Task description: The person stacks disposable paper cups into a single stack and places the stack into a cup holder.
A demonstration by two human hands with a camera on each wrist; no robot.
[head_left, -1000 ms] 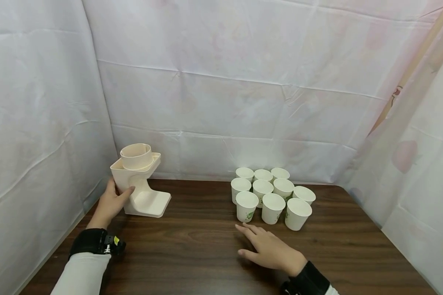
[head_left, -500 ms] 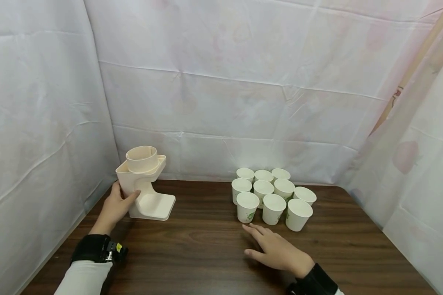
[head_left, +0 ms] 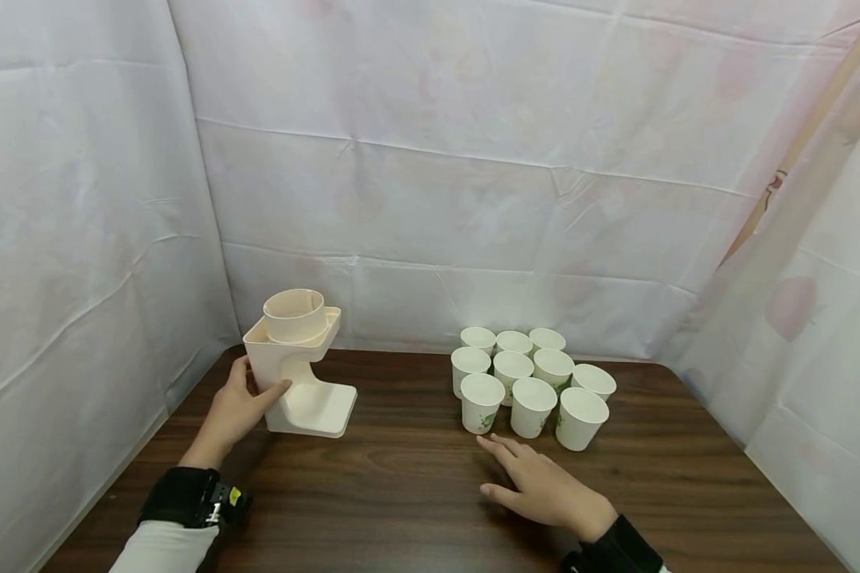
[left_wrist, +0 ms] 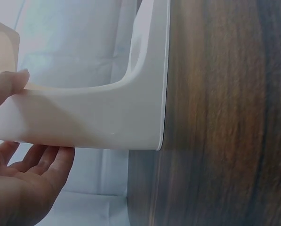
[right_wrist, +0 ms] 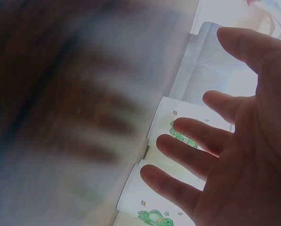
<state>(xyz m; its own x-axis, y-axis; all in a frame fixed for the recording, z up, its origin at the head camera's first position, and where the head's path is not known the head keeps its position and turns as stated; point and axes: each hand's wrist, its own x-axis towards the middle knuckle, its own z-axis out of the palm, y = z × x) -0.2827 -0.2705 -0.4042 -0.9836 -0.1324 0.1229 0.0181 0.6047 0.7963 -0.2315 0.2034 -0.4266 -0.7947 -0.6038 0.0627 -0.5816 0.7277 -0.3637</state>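
Note:
My left hand [head_left: 236, 414] grips the back column of a cream plastic stand [head_left: 290, 378]. The stand has a flat foot, an upper shelf and a short round tube [head_left: 295, 317] on top. In the left wrist view the thumb lies on one side of the column [left_wrist: 84, 117] and the fingers on the other. My right hand [head_left: 545, 489] hovers over the table with fingers extended, just in front of the white paper cups [head_left: 482, 398]. Two of these cups, printed with green drawings [right_wrist: 154, 216], appear behind its spread fingers in the right wrist view.
Several paper cups stand upright in close rows at the back right, a front-right one [head_left: 580, 418] leaning in this view. Brown wood-grain table [head_left: 373, 493] lies beneath. White cloth [head_left: 430, 199] hangs behind and at both sides.
The left hand has shifted the cream stand to the right and a little nearer to me, keeping it upright. The right hand has drifted slightly right; the cups stay put.

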